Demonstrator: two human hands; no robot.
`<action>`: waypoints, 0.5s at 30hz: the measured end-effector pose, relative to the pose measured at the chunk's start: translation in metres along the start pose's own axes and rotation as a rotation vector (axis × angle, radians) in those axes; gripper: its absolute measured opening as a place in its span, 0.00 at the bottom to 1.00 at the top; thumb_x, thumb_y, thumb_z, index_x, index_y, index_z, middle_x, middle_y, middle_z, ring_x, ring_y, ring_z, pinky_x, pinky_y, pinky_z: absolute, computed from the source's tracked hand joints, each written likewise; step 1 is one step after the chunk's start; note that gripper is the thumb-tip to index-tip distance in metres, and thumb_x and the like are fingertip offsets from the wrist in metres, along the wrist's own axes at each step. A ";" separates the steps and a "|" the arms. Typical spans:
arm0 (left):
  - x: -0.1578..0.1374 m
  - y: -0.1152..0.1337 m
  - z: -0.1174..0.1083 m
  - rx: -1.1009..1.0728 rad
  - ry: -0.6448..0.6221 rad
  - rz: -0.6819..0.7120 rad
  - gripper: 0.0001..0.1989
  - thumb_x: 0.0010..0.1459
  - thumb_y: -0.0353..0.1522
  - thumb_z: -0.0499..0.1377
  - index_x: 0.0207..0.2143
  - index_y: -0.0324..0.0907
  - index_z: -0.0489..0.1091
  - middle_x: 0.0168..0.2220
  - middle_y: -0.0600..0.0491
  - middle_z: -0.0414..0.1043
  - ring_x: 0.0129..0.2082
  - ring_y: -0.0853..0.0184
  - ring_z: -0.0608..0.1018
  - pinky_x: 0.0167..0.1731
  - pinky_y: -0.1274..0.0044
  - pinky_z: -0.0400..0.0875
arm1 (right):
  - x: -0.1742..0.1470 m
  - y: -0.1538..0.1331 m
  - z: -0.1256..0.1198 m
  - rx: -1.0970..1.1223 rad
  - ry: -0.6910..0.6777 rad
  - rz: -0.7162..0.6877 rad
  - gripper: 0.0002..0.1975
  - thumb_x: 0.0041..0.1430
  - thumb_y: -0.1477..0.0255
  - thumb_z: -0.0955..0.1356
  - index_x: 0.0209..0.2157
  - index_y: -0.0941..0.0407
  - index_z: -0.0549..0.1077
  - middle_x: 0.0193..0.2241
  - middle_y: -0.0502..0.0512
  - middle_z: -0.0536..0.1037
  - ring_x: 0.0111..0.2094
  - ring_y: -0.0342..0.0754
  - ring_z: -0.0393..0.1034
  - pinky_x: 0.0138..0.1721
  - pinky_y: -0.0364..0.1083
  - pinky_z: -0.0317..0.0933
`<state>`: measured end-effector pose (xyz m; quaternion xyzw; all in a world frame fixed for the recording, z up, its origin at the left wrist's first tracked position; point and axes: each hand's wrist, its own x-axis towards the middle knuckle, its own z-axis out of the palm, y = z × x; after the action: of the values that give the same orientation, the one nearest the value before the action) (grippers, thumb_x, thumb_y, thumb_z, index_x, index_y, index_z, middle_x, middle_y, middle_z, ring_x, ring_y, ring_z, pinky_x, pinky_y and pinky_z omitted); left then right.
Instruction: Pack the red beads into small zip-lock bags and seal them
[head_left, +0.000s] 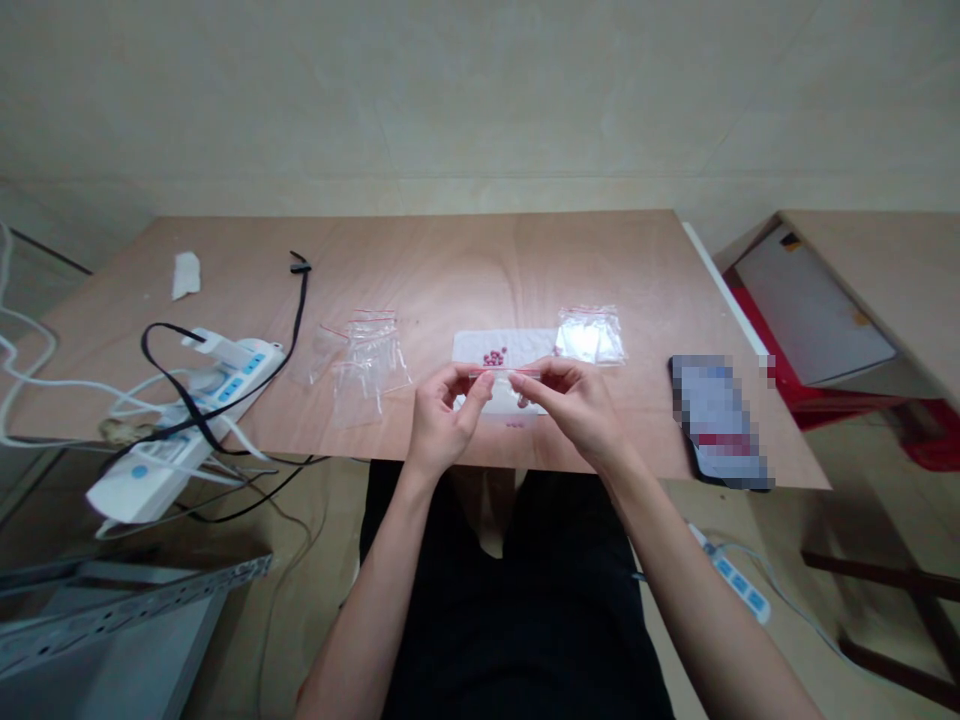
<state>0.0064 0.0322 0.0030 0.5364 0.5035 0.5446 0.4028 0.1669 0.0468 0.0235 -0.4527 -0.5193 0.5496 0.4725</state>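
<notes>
Between my two hands is a small clear zip bag (pixel 504 372) with a red strip along its top edge. My left hand (pixel 448 410) pinches one end of that strip between thumb and fingers. The other end is pinched by my right hand (pixel 576 405). Beneath them a white sheet (pixel 469 345) lies on the table, with several small red beads (pixel 494 357) grouped on it just beyond my fingers. A few more pinkish pieces (pixel 514 425) lie near the table's front edge. Whether the bag contains anything is hard to make out.
Clear zip bags (pixel 367 365) lie to the left, and a stack of bags (pixel 590 334) at the right. A phone (pixel 720 420) rests near the right edge. On the left are a power strip (pixel 187 430) with tangled cables and a white scrap (pixel 186 275). A wall stands behind the table (pixel 435 270).
</notes>
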 end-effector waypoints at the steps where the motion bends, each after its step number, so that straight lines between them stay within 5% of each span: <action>1: 0.000 0.000 0.000 -0.022 -0.033 -0.006 0.12 0.55 0.40 0.64 0.33 0.40 0.74 0.30 0.51 0.78 0.29 0.69 0.79 0.32 0.77 0.74 | -0.001 -0.001 0.000 -0.007 -0.008 -0.005 0.15 0.45 0.60 0.77 0.25 0.57 0.78 0.21 0.51 0.77 0.23 0.42 0.69 0.26 0.43 0.63; 15: -0.003 0.009 0.008 -0.049 -0.058 -0.024 0.09 0.53 0.37 0.64 0.28 0.39 0.75 0.29 0.52 0.78 0.29 0.68 0.79 0.33 0.77 0.74 | -0.010 0.001 0.001 -0.075 0.060 -0.082 0.14 0.48 0.60 0.75 0.25 0.58 0.77 0.22 0.52 0.78 0.23 0.42 0.71 0.27 0.43 0.66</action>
<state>0.0159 0.0284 0.0106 0.5358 0.4844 0.5362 0.4368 0.1670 0.0368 0.0227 -0.4650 -0.5432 0.4961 0.4926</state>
